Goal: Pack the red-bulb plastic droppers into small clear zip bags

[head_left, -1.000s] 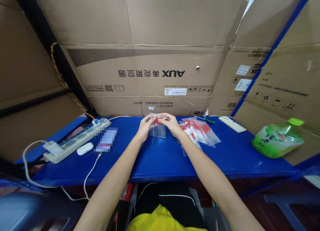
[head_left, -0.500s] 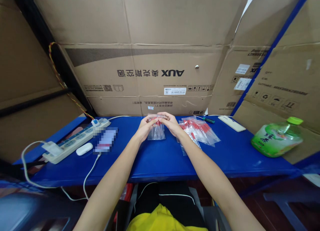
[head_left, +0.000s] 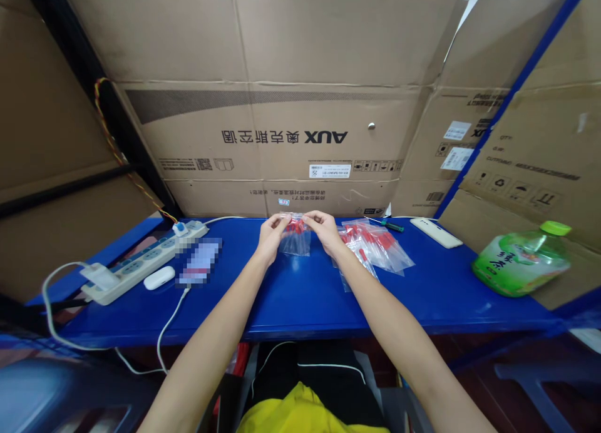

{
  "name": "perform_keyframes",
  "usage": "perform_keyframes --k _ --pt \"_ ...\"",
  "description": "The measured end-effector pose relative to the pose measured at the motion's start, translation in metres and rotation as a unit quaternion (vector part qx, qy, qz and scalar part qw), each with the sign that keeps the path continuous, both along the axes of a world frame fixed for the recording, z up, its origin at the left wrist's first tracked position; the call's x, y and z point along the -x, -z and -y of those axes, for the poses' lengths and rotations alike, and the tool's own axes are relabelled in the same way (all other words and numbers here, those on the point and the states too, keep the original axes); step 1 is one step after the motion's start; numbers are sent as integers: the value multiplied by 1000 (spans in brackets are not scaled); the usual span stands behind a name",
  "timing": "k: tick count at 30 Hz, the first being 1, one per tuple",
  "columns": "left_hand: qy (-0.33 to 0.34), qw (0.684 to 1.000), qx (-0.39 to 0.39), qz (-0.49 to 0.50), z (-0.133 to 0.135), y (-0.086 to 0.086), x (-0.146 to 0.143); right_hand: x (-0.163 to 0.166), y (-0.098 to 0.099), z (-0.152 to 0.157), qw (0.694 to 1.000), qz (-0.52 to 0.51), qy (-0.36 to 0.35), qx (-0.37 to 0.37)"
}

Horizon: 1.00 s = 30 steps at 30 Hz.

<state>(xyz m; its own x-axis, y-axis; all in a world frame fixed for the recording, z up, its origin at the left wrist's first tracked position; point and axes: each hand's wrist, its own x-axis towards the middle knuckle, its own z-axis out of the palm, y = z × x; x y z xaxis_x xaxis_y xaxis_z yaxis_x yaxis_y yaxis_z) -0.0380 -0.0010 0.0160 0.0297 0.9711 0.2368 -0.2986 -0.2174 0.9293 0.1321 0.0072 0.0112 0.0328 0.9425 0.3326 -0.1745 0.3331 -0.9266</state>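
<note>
A small clear plastic bag (head_left: pixel 295 243) with red pieces in its upper part is stretched between my two hands. My left hand (head_left: pixel 273 234) pinches the bag's upper left corner between thumb and fingers. On the opposite corner, my right hand (head_left: pixel 323 230) grips it the same way. The bag's lower end hangs toward me over the blue table (head_left: pixel 300 301). Beside my right wrist lies a pile of similar clear bags (head_left: pixel 380 245) holding red-ended items; my forearm covers part of it.
A green-handled screwdriver (head_left: pixel 392 225) and a white phone-like slab (head_left: pixel 436 233) lie behind the pile. Far right is a green bottle (head_left: pixel 519 261) on its side. At left are a power strip (head_left: pixel 150 258), a white earbud case (head_left: pixel 159 278) and a phone (head_left: pixel 200 261) on a cable. Cardboard (head_left: pixel 282 57) walls the back.
My thumbs have drawn apart from the middle of the bag toward its two upper corners. The bag's top edge now shows between my hands, and the pile has stayed put.
</note>
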Motion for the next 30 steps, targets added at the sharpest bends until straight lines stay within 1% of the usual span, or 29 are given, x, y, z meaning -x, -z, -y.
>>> perform_keyframes --k 4,9,13,16,22,26,28,30 --pt "-36 999 -4 -10 -3 2 1 1 0 -1 1000 7 11 0" --pt "-63 998 -10 -21 -6 3 2 2 -2 3 1000 27 9 -9" --pt "-82 993 -61 -53 -5 3 0 5 -7 10 997 59 4 -45" --pt "-81 990 -93 -68 -2 1 -4 7 -10 13 996 70 15 -58" --pt "-53 994 -85 -41 2 -2 -6 4 -10 11 997 47 33 -46" --pt "-74 991 -102 -53 3 -3 -5 3 -10 11 998 50 14 -42" --pt "-92 986 -122 -63 3 -4 -5 3 -12 13 995 72 13 -61" --pt "-109 979 -152 -86 4 -5 -4 3 -13 15 989 108 32 -99"
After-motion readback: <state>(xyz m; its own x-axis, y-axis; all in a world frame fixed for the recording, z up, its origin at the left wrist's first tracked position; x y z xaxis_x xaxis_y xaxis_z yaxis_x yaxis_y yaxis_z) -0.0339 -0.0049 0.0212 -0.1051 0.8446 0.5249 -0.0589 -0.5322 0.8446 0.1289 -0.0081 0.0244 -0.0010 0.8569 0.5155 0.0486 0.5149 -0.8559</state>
